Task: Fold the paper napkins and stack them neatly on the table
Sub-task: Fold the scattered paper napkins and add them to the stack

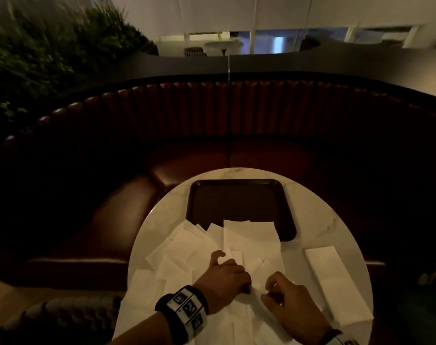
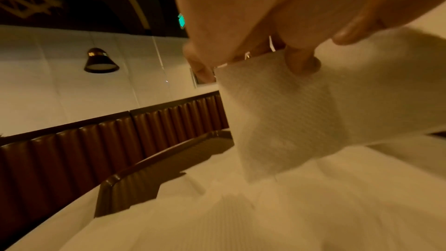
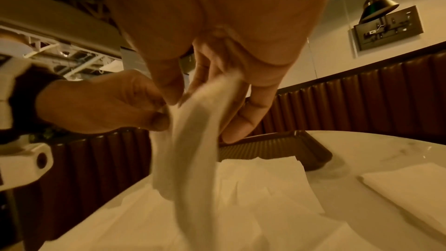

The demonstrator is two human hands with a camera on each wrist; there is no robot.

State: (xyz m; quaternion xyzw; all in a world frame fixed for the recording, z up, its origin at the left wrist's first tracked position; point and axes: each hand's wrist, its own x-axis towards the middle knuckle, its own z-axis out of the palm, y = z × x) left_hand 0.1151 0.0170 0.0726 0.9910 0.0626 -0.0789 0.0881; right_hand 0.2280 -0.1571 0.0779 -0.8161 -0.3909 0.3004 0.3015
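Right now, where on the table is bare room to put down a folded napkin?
The tray is bare in its far part. Bare marble shows between the loose napkins and the folded stack, and left of the tray. The near middle is crowded: both hands hold a napkin there.

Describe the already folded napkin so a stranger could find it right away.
Start at the round white marble table and its dark rectangular tray. Right of the loose white napkin pile lies the long folded white napkin, alone and neatly squared.
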